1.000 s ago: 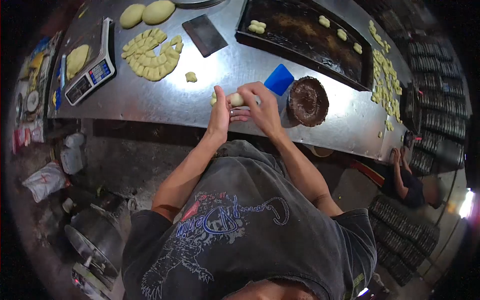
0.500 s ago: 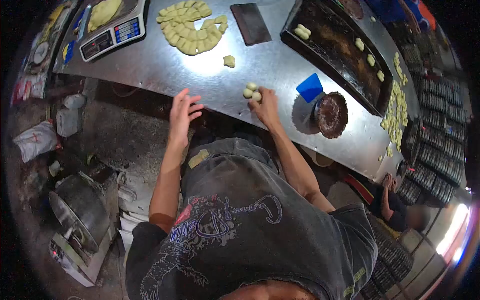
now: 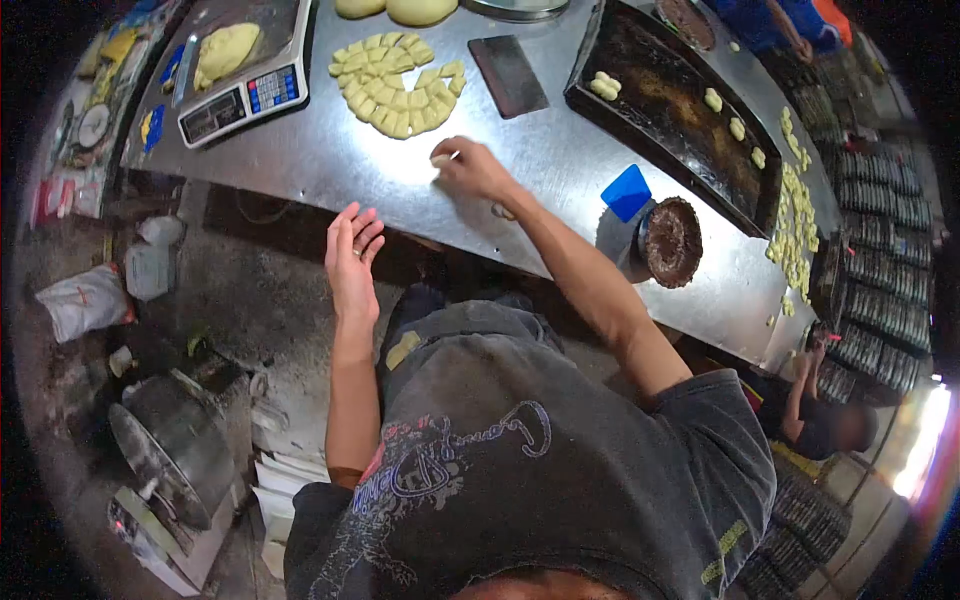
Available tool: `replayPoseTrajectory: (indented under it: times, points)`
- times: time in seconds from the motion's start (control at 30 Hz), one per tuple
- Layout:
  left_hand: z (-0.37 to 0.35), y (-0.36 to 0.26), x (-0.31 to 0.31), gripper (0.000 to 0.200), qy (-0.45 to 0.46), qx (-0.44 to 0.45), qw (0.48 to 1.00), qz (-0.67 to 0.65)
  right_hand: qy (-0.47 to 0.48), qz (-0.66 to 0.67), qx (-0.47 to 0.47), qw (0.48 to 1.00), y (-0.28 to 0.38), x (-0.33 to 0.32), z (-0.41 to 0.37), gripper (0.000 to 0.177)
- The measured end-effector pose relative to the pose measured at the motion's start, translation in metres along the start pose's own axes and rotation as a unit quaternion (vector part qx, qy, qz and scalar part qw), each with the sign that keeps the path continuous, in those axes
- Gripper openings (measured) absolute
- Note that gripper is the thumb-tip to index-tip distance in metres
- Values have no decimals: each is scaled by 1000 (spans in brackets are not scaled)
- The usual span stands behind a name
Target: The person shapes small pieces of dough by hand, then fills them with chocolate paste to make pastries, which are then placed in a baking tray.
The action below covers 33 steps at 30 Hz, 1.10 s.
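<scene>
My right hand (image 3: 473,170) is closed on a small dough piece (image 3: 440,160), just below the ring of cut dough pieces (image 3: 400,100) on the metal table. Under my right wrist a dough ball (image 3: 502,211) peeks out; the forearm hides whatever lies around it. Off the table's front edge hangs my left hand (image 3: 353,255), palm up, fingers loosely spread, holding nothing. To the right of my forearm are a blue scraper (image 3: 626,193) and a bowl of dark brown filling (image 3: 672,242).
A dark baking tray (image 3: 680,120) at the right holds several shaped dough pieces. A digital scale (image 3: 240,110) bearing a dough lump stands at the left. Near the back lies a dark flat slab (image 3: 508,76). A co-worker's arm (image 3: 797,390) shows at the right; a mixer (image 3: 170,450) stands lower left.
My right hand has left the cluster of dough balls, reached up and left, and now holds the dough piece that lay alone. My left hand stays empty. The view has shifted slightly.
</scene>
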<state>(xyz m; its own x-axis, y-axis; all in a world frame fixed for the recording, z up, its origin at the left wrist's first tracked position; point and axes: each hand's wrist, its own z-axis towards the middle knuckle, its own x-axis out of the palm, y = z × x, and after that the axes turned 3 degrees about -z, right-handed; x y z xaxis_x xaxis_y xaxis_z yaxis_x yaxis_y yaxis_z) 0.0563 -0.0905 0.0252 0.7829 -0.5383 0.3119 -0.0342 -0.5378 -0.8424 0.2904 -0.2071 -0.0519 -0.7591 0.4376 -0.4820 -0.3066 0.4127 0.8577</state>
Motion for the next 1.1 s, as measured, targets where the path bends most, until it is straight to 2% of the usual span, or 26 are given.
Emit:
replayPoseTrajectory:
  times: [0.07,0.1,0.2,0.23,0.33,0.37,0.4,0.43,0.47,0.53,0.6,0.63,0.73,0.77,0.8,0.87,0.93,0.97,1.0,1.03,1.07,1.1]
  points:
    - [6,8,15,53,-4,-6,999,-51,57,92,9,994,52,1,-40,26]
    - [8,11,24,57,-5,-13,997,-74,50,99,-27,993,72,4,-61,27]
    - [10,14,63,64,52,-47,984,-161,17,170,-134,976,105,13,-114,28]
    - [9,12,80,63,65,-71,979,-181,-52,104,-191,975,104,13,-124,27]
    - [-7,5,132,61,133,-116,962,-209,-168,9,-110,980,94,-24,-151,28]
    - [-18,3,154,54,145,-100,964,-197,-196,21,-66,978,91,-42,-159,29]
    - [-21,10,167,55,202,13,974,-104,-213,130,-34,968,86,-58,-166,28]
    - [-23,17,179,55,258,128,958,-13,-228,239,-7,944,81,-71,-174,28]
    - [-27,25,191,55,308,243,917,73,-240,347,16,907,78,-82,-184,28]
    - [-35,28,218,50,367,482,775,179,-238,458,16,857,81,-99,-209,31]
    - [-43,32,244,51,411,545,697,220,-237,535,12,811,80,-105,-233,34]
    - [-45,41,254,56,424,535,707,187,-233,578,44,781,76,-108,-246,40]
    - [-52,72,281,61,476,510,695,175,-252,706,46,660,60,-117,-269,42]
    - [-54,89,287,64,500,484,694,184,-266,711,33,650,57,-124,-277,39]
    - [-61,100,292,61,533,452,687,200,-273,692,46,666,46,-129,-287,37]
    - [-66,125,302,70,576,441,644,243,-282,651,75,701,11,-147,-311,34]
    - [-71,155,309,88,578,398,671,238,-288,513,157,793,-19,-180,-333,20]
    - [-74,166,308,98,564,344,699,275,-304,457,163,820,-41,-195,-340,18]
    - [-70,181,309,99,554,185,760,287,-318,398,167,844,-65,-205,-345,16]
    - [-66,194,314,100,527,21,799,290,-317,274,218,881,-80,-212,-347,16]
    - [-63,206,315,102,484,-143,815,283,-311,144,262,902,-94,-218,-348,16]
    - [-66,208,318,103,458,-260,817,235,-298,11,301,906,-107,-221,-349,16]
